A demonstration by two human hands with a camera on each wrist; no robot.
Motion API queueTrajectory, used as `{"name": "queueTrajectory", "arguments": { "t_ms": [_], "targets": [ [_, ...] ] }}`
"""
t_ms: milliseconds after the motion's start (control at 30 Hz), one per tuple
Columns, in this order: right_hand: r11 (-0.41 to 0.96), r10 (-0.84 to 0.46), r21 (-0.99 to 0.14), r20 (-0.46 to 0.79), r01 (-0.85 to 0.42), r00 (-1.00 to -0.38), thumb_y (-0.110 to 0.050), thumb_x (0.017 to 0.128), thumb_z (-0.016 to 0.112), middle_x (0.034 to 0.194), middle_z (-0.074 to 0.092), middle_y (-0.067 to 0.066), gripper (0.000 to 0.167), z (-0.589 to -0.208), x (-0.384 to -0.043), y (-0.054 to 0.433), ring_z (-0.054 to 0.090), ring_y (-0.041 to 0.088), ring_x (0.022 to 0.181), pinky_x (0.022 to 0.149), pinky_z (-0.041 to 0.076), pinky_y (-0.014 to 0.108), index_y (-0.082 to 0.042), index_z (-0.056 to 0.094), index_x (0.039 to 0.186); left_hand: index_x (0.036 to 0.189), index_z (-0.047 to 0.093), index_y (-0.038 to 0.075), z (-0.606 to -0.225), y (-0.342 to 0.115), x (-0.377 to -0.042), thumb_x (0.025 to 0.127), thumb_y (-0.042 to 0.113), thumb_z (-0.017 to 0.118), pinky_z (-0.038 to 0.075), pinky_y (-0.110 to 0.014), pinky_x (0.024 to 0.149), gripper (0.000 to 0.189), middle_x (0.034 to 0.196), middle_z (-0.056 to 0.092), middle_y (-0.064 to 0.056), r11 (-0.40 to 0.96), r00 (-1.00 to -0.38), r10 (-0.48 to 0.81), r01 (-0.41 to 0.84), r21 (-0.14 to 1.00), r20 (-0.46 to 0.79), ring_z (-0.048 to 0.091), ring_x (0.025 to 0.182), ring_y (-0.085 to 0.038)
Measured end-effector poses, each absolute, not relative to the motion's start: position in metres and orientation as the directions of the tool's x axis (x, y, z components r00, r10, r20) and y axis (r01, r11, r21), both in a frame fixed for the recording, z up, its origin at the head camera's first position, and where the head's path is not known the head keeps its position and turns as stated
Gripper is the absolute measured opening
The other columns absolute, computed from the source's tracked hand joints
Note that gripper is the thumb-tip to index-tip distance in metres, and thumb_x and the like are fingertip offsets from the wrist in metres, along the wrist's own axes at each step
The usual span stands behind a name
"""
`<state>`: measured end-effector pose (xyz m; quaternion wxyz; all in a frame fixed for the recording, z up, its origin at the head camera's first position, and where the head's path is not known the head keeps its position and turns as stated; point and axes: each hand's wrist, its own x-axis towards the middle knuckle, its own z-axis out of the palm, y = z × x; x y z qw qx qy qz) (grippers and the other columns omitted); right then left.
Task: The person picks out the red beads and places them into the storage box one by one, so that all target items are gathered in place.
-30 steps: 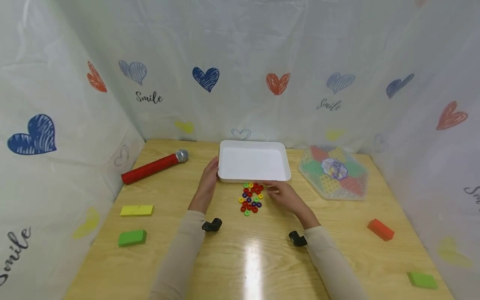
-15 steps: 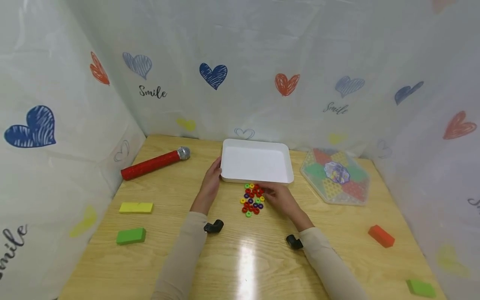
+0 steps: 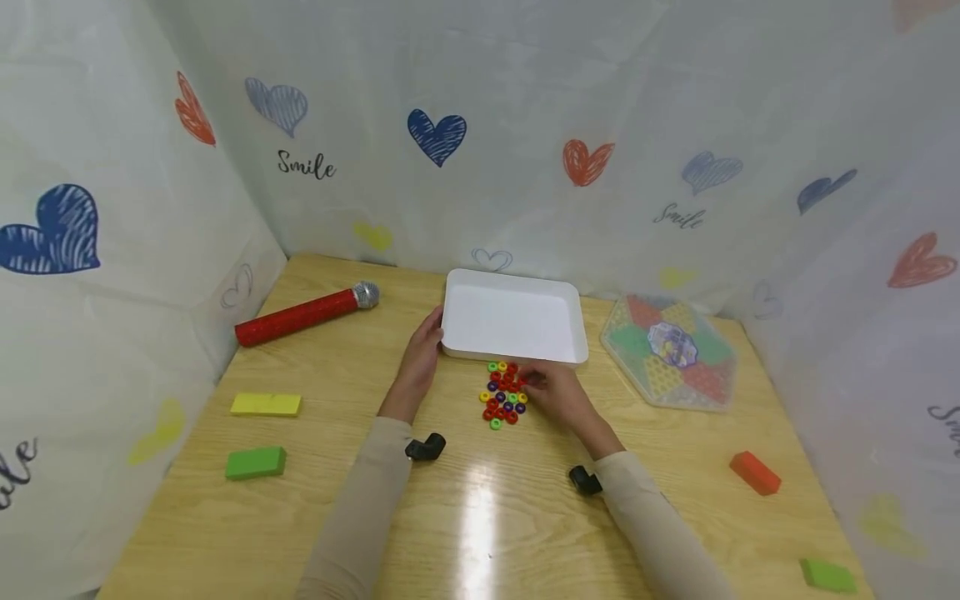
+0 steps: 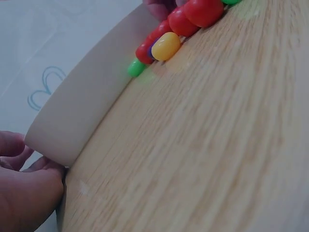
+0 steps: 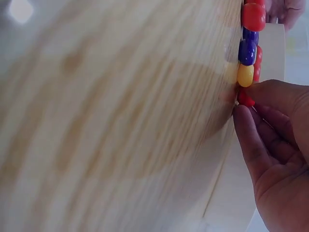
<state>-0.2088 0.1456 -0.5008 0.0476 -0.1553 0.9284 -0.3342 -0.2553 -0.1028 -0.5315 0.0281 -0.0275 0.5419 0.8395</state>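
A shallow white tray (image 3: 513, 319) stands at the back middle of the table. My left hand (image 3: 417, 365) holds it by its left front corner; the left wrist view has the thumb and fingertips at that corner (image 4: 48, 145). In front of the tray lies a cluster of small ring-shaped beads (image 3: 500, 397) in red, yellow, green and purple. At the cluster's right side my right hand (image 3: 561, 397) pinches a red bead (image 5: 246, 98) between thumb and finger, low at the table, close to a yellow bead (image 5: 245, 75). Its other fingers curl behind.
A red toy microphone (image 3: 303, 317) lies at the back left. Below it are a yellow block (image 3: 266, 405) and a green block (image 3: 256, 462). A hexagonal clear case (image 3: 670, 352) lies right of the tray. Red (image 3: 755, 472) and green blocks (image 3: 828, 575) lie far right.
My right hand has moved slightly left and down to the beads, and its fingers have closed on a red one. The left hand stays at the tray. The head view has shifted slightly.
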Motion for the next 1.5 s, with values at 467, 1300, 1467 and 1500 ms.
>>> {"name": "queueTrajectory", "arguments": {
  "t_ms": [467, 1300, 1467, 1500],
  "targets": [
    [0.67, -0.309, -0.692, 0.067, -0.267, -0.949, -0.016, 0.088, 0.07, 0.099, 0.07, 0.006, 0.019, -0.447, -0.237, 0.143, 0.066, 0.019, 0.09, 0.078, 0.058, 0.033, -0.009, 0.067, 0.106, 0.151, 0.031, 0.009, -0.535, -0.108, -0.259, 0.102, 0.002, 0.033, 0.018, -0.029, 0.119, 0.049, 0.158, 0.027, -0.005, -0.443, -0.992, 0.044, -0.124, 0.888, -0.117, 0.021, 0.145, -0.013],
    [0.695, -0.385, -0.673, -0.049, -0.255, -0.921, -0.019, 0.086, 0.07, 0.097, 0.069, 0.007, 0.016, -0.435, -0.362, 0.062, 0.064, 0.023, 0.091, 0.08, 0.054, 0.037, -0.009, 0.07, 0.099, 0.15, 0.031, 0.004, -0.527, -0.105, -0.246, 0.102, 0.001, 0.033, 0.015, -0.036, 0.12, 0.048, 0.157, 0.027, -0.011, -0.436, -0.995, 0.036, -0.104, 0.894, -0.098, 0.019, 0.146, -0.021],
    [0.73, -0.397, -0.635, -0.094, -0.252, -0.913, -0.012, 0.085, 0.071, 0.096, 0.069, 0.009, 0.015, -0.439, -0.371, 0.047, 0.062, 0.022, 0.088, 0.079, 0.054, 0.034, -0.006, 0.07, 0.098, 0.15, 0.032, 0.005, -0.527, -0.107, -0.244, 0.101, 0.002, 0.034, 0.015, -0.036, 0.12, 0.049, 0.157, 0.027, -0.01, -0.431, -0.994, 0.034, -0.106, 0.896, -0.101, 0.019, 0.146, -0.02],
    [0.739, -0.398, -0.625, -0.106, -0.251, -0.911, -0.012, 0.084, 0.071, 0.096, 0.069, 0.009, 0.015, -0.44, -0.372, 0.043, 0.062, 0.022, 0.088, 0.078, 0.054, 0.033, -0.005, 0.07, 0.098, 0.15, 0.032, 0.005, -0.527, -0.108, -0.243, 0.101, 0.001, 0.034, 0.015, -0.036, 0.12, 0.049, 0.157, 0.027, -0.011, -0.433, -0.994, 0.036, -0.107, 0.895, -0.102, 0.019, 0.146, -0.021]
  ]
}}
